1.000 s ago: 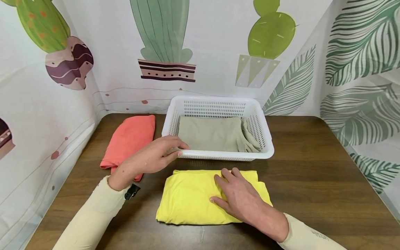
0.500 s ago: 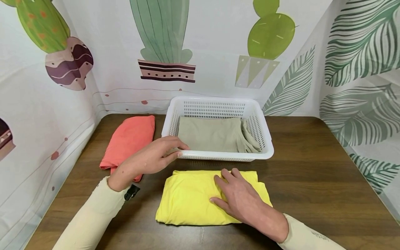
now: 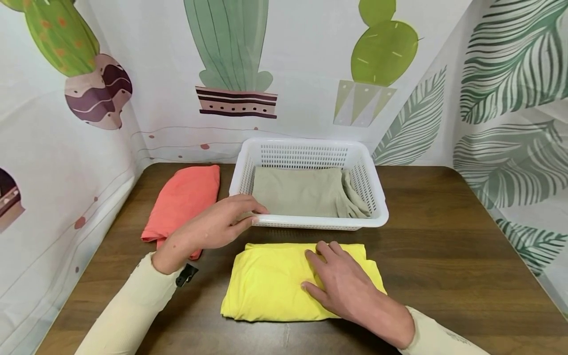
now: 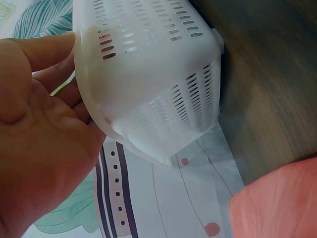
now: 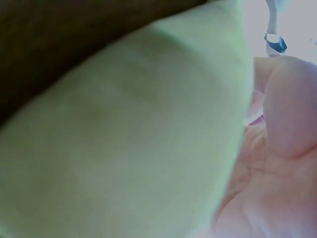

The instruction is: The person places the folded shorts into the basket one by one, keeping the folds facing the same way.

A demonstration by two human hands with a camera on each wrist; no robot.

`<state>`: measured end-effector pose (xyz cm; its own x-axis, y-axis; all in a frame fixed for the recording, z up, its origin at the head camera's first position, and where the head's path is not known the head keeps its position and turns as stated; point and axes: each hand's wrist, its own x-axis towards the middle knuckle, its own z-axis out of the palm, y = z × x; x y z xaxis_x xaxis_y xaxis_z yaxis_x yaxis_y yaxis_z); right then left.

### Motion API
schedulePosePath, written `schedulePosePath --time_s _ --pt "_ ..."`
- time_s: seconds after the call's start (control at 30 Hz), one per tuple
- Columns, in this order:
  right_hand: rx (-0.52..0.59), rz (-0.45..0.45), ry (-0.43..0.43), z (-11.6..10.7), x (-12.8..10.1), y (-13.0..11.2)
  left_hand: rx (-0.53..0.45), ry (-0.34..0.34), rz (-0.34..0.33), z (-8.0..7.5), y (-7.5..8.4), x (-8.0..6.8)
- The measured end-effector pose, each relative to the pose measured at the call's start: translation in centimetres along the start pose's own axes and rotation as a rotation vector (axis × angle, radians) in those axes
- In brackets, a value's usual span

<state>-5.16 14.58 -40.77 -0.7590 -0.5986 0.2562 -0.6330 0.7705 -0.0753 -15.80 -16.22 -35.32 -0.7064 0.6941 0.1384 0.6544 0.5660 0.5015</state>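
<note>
My left hand (image 3: 222, 222) pinches the near left rim of a white plastic basket (image 3: 319, 221), thumb outside and fingers over the edge. In the left wrist view the thumb of that hand (image 4: 44, 129) touches the rim of the basket (image 4: 143, 89). A folded grey-beige garment (image 3: 297, 192) lies in the basket. Below it on the table, my right hand (image 3: 341, 278) rests on a folded yellow garment (image 3: 270, 286), fingers slightly bent and spread. The right wrist view shows part of the right palm (image 5: 277, 183) beside a blurred pale surface that I cannot make out.
A folded coral-red garment (image 3: 186, 197) lies left of the basket, partly behind the left forearm. All of this is on a brown wooden table (image 3: 443, 256). A white cloth backdrop (image 3: 306, 59) with cactus and leaf prints rises behind the table and along its sides.
The right hand has shifted a little to the right on the yellow garment. The left hand keeps its place on the basket's rim.
</note>
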Motion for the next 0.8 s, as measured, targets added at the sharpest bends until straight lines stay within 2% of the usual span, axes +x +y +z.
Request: schedulePosePath --time_s 0.4,0.6,0.8 --pt "0.101 0.051 -0.040 -1.5 -0.7 0.2 0.056 0.023 0.026 0.2 0.2 -0.1" --pt "0.137 0.101 -0.033 -2.0 -1.4 0.8 0.038 0.048 0.042 0.5 0.2 -0.2" --pt "0.155 0.161 -0.036 -2.5 -2.3 1.7 0.026 0.057 0.029 0.6 0.3 -0.3"
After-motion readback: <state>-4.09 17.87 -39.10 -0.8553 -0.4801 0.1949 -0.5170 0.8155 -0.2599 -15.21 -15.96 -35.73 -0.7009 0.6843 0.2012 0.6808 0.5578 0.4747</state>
